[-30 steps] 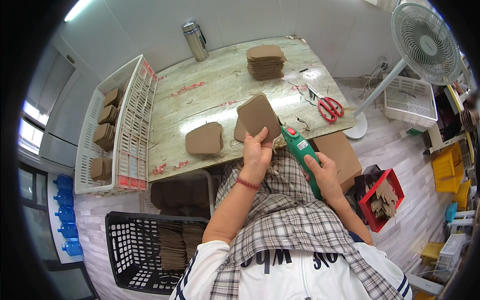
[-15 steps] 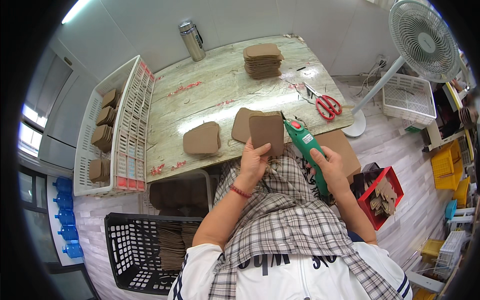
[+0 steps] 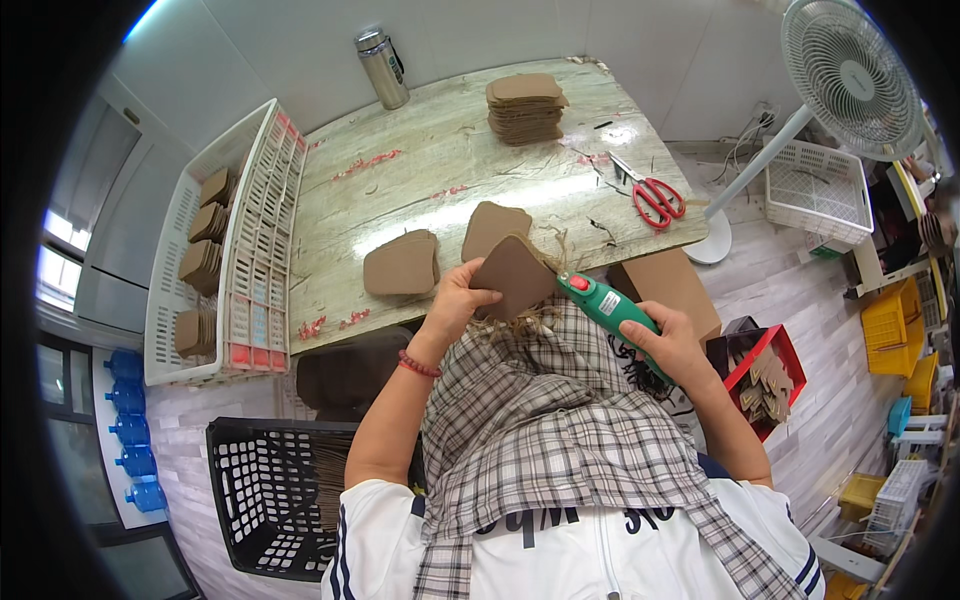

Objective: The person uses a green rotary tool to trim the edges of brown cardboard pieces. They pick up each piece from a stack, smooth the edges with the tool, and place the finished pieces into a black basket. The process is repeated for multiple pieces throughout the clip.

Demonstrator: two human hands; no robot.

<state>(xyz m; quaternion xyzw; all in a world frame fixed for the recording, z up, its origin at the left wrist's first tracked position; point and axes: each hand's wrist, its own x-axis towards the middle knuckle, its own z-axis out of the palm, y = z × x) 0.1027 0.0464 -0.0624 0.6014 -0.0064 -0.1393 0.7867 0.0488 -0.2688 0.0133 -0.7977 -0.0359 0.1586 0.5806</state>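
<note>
My left hand grips a brown, rounded-corner cardboard-like piece just over the table's near edge. My right hand holds a green handheld power tool with a red button; its tip touches the piece's right edge, where loose fibres hang. Two more brown pieces lie flat on the table just beyond, one to the left and one behind the held piece. A plaid cloth covers my lap.
A stack of brown pieces and a steel flask stand at the far side of the marble-patterned table. Red-handled scissors lie right. A white crate of pieces is left, a black basket below, a fan right.
My left hand has drawn the held piece back from over the table toward my lap and turned it, and my right hand has brought the green tool's tip against its edge.
</note>
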